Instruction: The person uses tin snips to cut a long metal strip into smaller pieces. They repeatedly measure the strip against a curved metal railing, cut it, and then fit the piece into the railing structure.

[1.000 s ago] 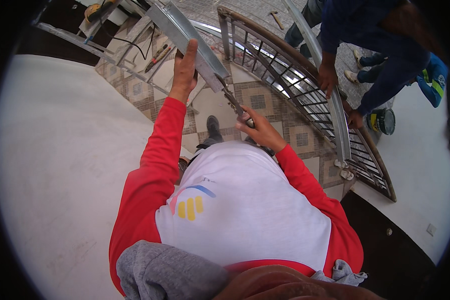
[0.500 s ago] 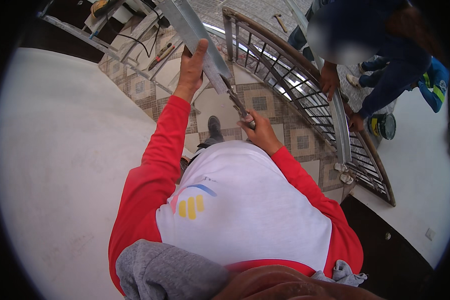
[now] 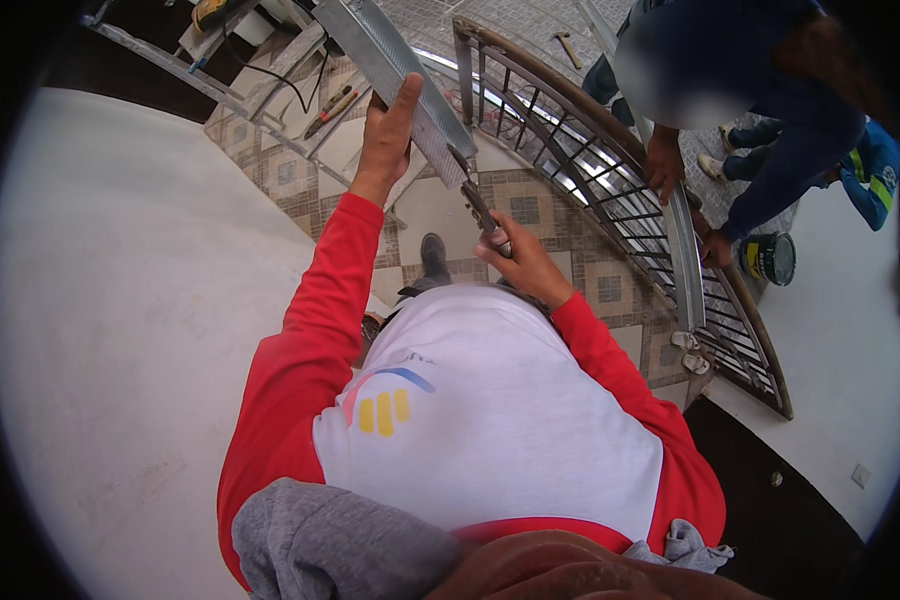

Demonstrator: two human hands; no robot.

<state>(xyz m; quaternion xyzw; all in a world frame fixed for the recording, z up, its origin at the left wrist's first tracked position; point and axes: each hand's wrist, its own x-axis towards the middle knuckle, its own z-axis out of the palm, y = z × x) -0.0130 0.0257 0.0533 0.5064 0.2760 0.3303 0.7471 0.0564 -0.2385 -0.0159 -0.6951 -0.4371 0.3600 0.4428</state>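
Our left hand (image 3: pixel 388 135) is clamped around a long metal channel (image 3: pixel 395 70), thumb up along its side, and the channel slants from the far left down to the middle of the scene, held above the tiled floor (image 3: pixel 425 220). Our right hand (image 3: pixel 522 258) is closed on the handles of a metal hand tool (image 3: pixel 478 207), whose tip meets the channel's near end; we cannot tell how far its blades are parted. On our white shirt (image 3: pixel 510 400), to the left, we see a print (image 3: pixel 383 412) of yellow bars under a blue stroke, with small dark lettering above it, partly lost in a fold. To the right, a dark bucket (image 3: pixel 768 259) bears pale lettering and yellow marking on its side. Between it and us runs a curved railing (image 3: pixel 570 112), where a co-worker's hand (image 3: pixel 664 165) grips a second channel (image 3: pixel 682 255). At the far left, red-handled pliers (image 3: pixel 330 112) lie beside a ladder (image 3: pixel 225 100); a hammer (image 3: pixel 568 50) lies on the paving beyond the railing.
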